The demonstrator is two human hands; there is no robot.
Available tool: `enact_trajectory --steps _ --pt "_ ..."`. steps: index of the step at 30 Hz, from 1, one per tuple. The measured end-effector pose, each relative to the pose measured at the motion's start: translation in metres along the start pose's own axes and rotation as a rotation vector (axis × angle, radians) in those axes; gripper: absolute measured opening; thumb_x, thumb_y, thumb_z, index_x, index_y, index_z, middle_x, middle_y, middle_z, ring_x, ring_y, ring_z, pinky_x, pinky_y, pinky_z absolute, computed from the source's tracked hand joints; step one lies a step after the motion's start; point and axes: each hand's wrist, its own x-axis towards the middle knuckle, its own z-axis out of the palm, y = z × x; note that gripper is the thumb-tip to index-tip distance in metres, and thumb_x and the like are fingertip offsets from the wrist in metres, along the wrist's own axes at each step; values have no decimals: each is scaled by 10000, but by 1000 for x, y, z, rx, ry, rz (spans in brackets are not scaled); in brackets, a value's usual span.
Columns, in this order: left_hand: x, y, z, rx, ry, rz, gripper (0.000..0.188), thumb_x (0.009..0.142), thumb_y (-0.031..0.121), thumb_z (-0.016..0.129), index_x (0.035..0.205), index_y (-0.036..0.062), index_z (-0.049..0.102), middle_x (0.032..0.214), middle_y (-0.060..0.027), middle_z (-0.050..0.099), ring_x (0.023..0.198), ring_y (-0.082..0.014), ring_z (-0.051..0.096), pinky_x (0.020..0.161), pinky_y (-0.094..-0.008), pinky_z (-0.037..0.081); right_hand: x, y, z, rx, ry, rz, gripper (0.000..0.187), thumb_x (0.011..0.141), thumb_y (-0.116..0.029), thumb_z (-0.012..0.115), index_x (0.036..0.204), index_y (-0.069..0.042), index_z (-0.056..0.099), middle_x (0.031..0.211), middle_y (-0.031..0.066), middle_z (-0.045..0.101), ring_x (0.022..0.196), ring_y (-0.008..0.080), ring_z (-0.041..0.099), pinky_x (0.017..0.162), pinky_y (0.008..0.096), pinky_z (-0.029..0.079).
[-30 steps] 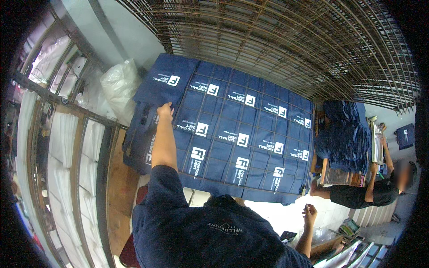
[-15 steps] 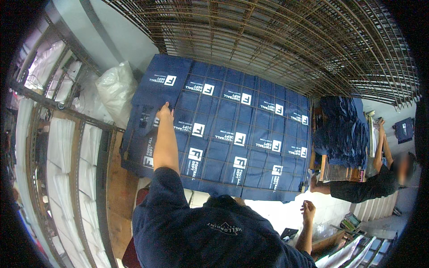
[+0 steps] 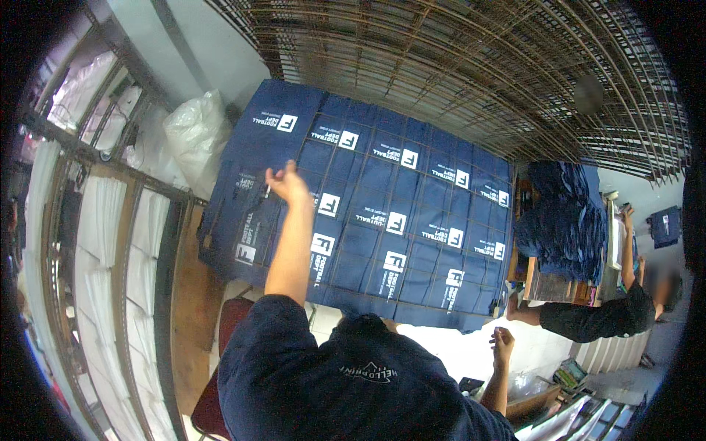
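Observation:
Flat navy cloth pieces with white prints (image 3: 353, 173), perhaps bags, lie in rows on a wire rack (image 3: 368, 178) in front of me. My left hand (image 3: 289, 184) is over the left rows, fingers apart and nothing visible in them. Beneath it is a gap between the upper-left navy piece (image 3: 265, 147) and the pieces nearer me. Off the right front corner of the rack, my right hand (image 3: 503, 342) is raised with curled fingers. A tiny pale spot shows at its fingertips, too small to name.
Stacked wire racks (image 3: 441, 51) tilt up behind the rows. A clear plastic bag (image 3: 197, 132) and shelves of white stacks (image 3: 110, 242) stand at left. To the right is a navy cloth pile (image 3: 562, 217), with a co-worker (image 3: 610, 316) beyond it. A red chair (image 3: 229, 331) is near me.
My left hand has come off the edge of the upper-left piece and moved slightly right, its fingers spreading. My right hand stays curled near the same place. The view has shifted a little.

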Motion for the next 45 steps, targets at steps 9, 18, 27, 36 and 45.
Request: enact_trajectory --steps 9,18,27,36,45 --pt "-230 -47 -106 209 -891 113 478 768 87 674 1184 53 441 771 13 504 661 -68 474 589 -210 399 26 13 -13 -31 -36 -140 295 842 -286 606 951 -13 582 693 32 563 548 95 549 429 197 404" --pt "-272 -36 -153 609 -1231 282 463 767 82 666 1185 48 469 778 -50 563 690 -128 538 638 -258 458 91 33 -46 74 33 -303 215 834 -165 591 958 12 599 742 15 574 644 98 524 576 237 428" --pt "-310 -93 -188 557 -1089 179 450 779 87 672 1160 -3 450 747 -34 569 678 -98 535 643 -231 433 161 8 -159 698 348 -257 222 835 -184 611 1019 -65 583 736 4 575 559 58 512 463 192 392" --pt "-360 -96 -254 901 -918 264 302 808 64 615 1073 -35 510 756 -64 561 682 -115 536 625 -248 449 240 83 -197 889 555 -158 228 799 -120 626 1009 -41 586 721 22 565 568 96 515 502 227 425" --pt "-295 -148 -389 1303 -627 122 342 798 60 606 1097 -58 489 852 -144 609 759 -170 574 667 -285 461 231 158 -99 -135 83 -144 751 694 -216 650 1368 -221 316 1182 154 547 1050 297 550 871 354 447"
